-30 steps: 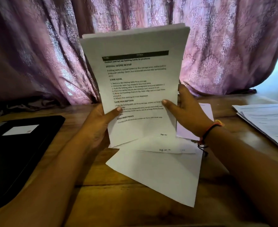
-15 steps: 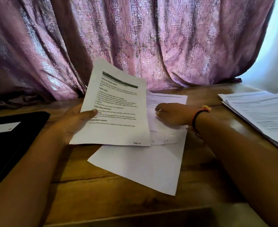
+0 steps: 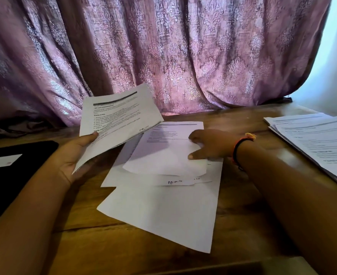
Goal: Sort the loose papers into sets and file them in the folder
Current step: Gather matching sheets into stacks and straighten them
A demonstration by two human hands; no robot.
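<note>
A mauve brocade curtain (image 3: 183, 56) hangs behind everything, heavy folds w/ a sheen. In front is a wooden table (image 3: 84, 245), varnished, grain showing. The black folder (image 3: 14, 185) lies flat at the table's left edge, matte & stiff-looking, apparently closed. At far right sits a stack (image 3: 322, 145) of printed pages, roughly squared. The loose papers (image 3: 163, 215) are fanned mid-table, overlapping at odd angles, btm sheet blank side up, one hand-marked w/ a pg no. The left hand (image 3: 74, 153) holds a thin sheaf (image 3: 120, 120) raised & tilted, thumb on top, fingers under, gripping near its lower left corner. The right hand (image 3: 209, 144) lies on the top sheet (image 3: 163, 155) of the fan, fingers spread fairly wide, tips & thumb pressing, no pinch visible. The paper is light, floppy, slick sheet-on-sheet, so prob. easy to crease or drag neighbours along. It's best taken at an edge or corner, thumb over, fingers slid under. A cord bracelet (image 3: 241, 145) circles the right wrist, and a white label (image 3: 1, 161) sits on the folder.
</note>
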